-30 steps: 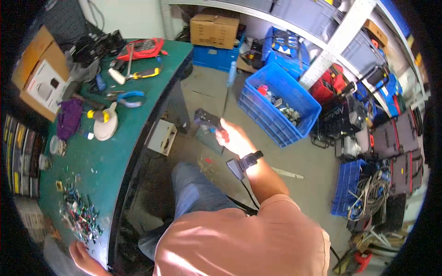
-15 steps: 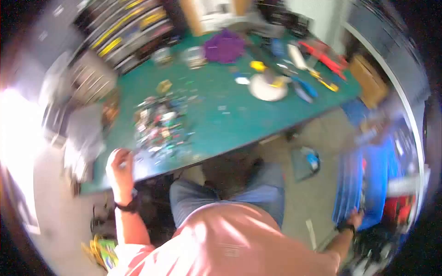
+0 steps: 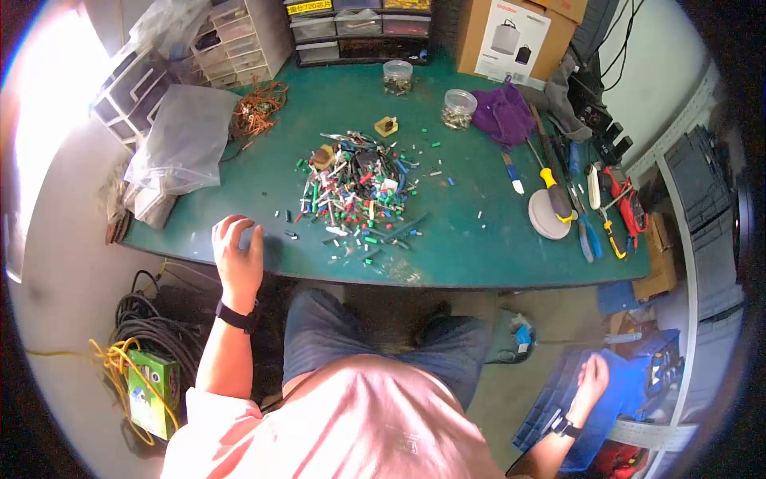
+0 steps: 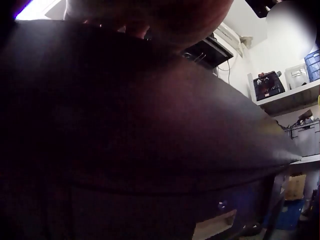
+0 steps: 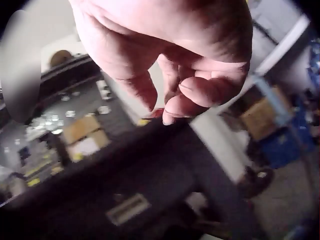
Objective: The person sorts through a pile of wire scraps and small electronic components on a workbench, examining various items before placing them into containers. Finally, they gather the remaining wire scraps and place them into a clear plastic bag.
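My left hand (image 3: 239,259) rests at the front edge of the green table (image 3: 447,239), its fingers loosely bent with nothing in them. In the left wrist view, part of that hand (image 4: 165,20) shows dark and blurred along the top. A pile of small coloured cable pieces and connectors (image 3: 359,180) lies to its right on the table. My right hand (image 3: 592,379) hangs low at the right, overlapping the blue crate (image 3: 550,399) in the head view. Seen from the right wrist, the hand (image 5: 175,55) has its thumb apart from loosely curled fingers, holding nothing.
Two clear jars (image 3: 459,109) and a purple cloth (image 3: 504,116) stand toward the back. Pliers (image 3: 589,238), a tape-like white disc (image 3: 549,214) and a red pouch (image 3: 630,207) lie at the right. Plastic bags (image 3: 183,136) and copper-coloured wire (image 3: 259,112) lie at the left.
The view has swung from the floor and crate to the table. My right hand held a dark object a second ago and is now without it. The left hand stays at the table edge.
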`<state>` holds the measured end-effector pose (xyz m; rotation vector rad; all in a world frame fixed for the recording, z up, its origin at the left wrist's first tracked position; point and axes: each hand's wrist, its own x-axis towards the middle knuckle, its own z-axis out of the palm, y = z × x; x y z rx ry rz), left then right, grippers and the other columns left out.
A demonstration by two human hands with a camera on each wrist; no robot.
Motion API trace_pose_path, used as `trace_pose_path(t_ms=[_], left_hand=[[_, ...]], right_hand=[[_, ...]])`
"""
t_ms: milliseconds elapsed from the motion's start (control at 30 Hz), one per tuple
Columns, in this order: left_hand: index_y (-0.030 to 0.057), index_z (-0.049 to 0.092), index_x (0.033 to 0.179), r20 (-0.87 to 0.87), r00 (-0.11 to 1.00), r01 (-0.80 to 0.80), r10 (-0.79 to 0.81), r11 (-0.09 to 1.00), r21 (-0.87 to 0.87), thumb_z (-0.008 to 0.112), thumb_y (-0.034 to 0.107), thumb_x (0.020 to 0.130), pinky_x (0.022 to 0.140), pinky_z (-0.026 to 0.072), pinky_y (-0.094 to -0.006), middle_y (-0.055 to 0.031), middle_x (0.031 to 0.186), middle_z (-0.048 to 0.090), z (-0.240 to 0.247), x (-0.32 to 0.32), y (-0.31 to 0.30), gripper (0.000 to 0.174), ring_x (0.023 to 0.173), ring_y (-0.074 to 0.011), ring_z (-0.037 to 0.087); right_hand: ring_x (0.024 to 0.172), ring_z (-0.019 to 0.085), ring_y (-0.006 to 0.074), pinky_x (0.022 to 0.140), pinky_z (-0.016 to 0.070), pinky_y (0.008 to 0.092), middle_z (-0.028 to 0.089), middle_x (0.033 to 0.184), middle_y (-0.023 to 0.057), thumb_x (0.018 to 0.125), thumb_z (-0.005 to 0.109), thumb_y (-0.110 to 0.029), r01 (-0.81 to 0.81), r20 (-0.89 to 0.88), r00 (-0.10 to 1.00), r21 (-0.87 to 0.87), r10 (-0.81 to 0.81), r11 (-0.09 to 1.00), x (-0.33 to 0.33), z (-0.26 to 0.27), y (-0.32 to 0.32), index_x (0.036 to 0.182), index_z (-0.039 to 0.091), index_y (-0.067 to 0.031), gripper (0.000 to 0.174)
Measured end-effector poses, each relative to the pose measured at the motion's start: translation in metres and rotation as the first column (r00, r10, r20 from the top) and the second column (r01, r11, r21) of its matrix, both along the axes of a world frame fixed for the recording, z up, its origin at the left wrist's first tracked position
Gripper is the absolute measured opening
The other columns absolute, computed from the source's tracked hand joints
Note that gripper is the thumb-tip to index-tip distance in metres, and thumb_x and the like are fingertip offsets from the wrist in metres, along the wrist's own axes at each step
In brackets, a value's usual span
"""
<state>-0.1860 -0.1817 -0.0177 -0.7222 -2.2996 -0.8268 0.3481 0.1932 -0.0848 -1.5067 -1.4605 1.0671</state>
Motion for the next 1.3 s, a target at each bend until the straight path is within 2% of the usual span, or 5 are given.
trace_pose_path(t_ms=[133,233,367,567,1300], left_hand=[[0.0009,0.061,0.089,-0.022,1.0,0.022,-0.022,0.999,0.025,0.067,0.005,0.075,0.085,0.0422,-0.0406,-0.0134,0.098,0.059,-0.004,-0.011,0.003,0.016,0.095,-0.0326,0.052],[0.0006,0.061,0.089,-0.016,1.0,0.012,-0.011,0.998,0.069,0.068,0.006,0.074,0.086,0.0423,-0.0409,-0.0139,0.099,0.059,-0.006,-0.014,0.007,0.017,0.096,-0.0332,0.052],[0.0001,0.061,0.088,0.02,0.999,-0.052,0.051,0.997,0.062,0.069,0.008,0.073,0.087,0.0427,-0.0417,-0.0149,0.1,0.059,-0.006,-0.015,0.006,0.019,0.098,-0.0343,0.052],[0.0001,0.06,0.086,0.04,0.999,-0.039,0.036,0.997,0.065,0.068,0.007,0.069,0.087,0.0425,-0.0428,-0.0163,0.101,0.058,-0.005,-0.017,0.005,0.019,0.099,-0.0358,0.052],[0.0012,0.06,0.087,0.024,1.0,-0.017,0.016,0.999,0.04,0.067,0.009,0.07,0.088,0.0415,-0.043,-0.0153,0.103,0.058,-0.004,-0.016,0.006,0.02,0.101,-0.0349,0.051]], right_hand=[[0.078,0.058,0.0086,0.066,0.0472,0.0203,0.062,0.09,0.0035,0.081,0.063,0.004,-0.467,0.144,0.884,0.282,0.444,0.838,-0.16,0.116,-0.032,0.102,0.063,0.0013,0.021],[0.075,0.06,0.0113,0.066,0.0485,0.0224,0.06,0.083,0.0068,0.079,0.067,0.001,-0.831,0.341,0.542,0.357,0.768,0.427,-0.293,0.171,-0.062,0.096,0.064,0.0022,0.018],[0.08,0.064,0.0323,0.069,0.0513,0.0412,0.065,0.084,0.0159,0.078,0.067,-0.027,-0.947,0.7,0.302,0.298,0.647,0.12,-0.448,0.164,-0.073,0.088,0.067,-0.0031,0.026],[0.085,0.065,0.0342,0.074,0.0514,0.0426,0.068,0.089,0.0174,0.071,0.07,-0.042,-0.965,0.883,0.077,-0.051,0.462,0.258,-0.547,0.15,-0.101,0.091,0.068,-0.0036,0.043],[0.089,0.066,0.0352,0.076,0.0525,0.0407,0.067,0.093,0.0204,0.066,0.062,-0.019,-0.926,0.871,0.12,-0.075,0.477,0.369,-0.553,0.149,-0.112,0.09,0.069,-0.0008,0.032]])
